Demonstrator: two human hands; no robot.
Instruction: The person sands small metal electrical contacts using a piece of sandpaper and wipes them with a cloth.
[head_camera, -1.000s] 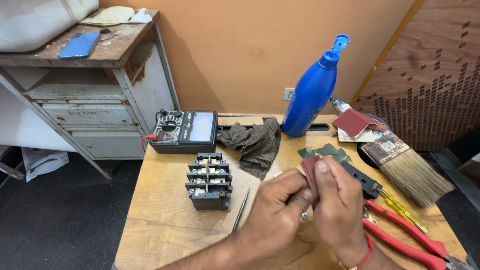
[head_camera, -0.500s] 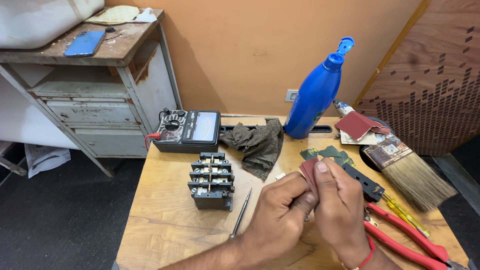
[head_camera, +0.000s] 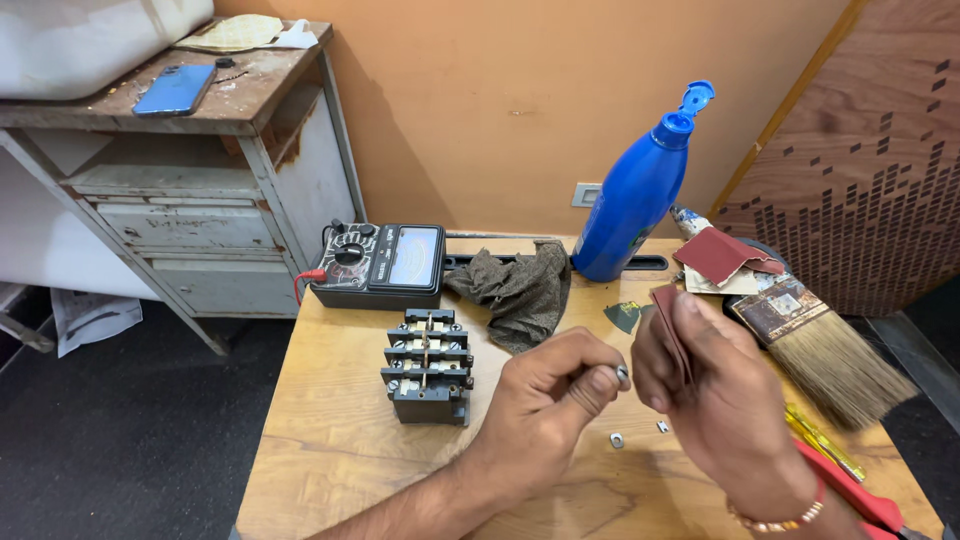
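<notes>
Pinching a tiny metal part (head_camera: 622, 373) in left hand (head_camera: 555, 400), right hand (head_camera: 715, 400) gripping folded reddish sandpaper (head_camera: 668, 325)

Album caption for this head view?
Left hand pinches a small metal piece beside sandpaper in right hand.

Left hand (head_camera: 550, 400) fingers pinched shut; right hand (head_camera: 715, 385) curled, fingers clamped; hands close together.

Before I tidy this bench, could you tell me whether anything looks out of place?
Two small metal bits lie loose on the table below the hands, easy to lose. The blue bottle stands with its cap flipped open.
</notes>
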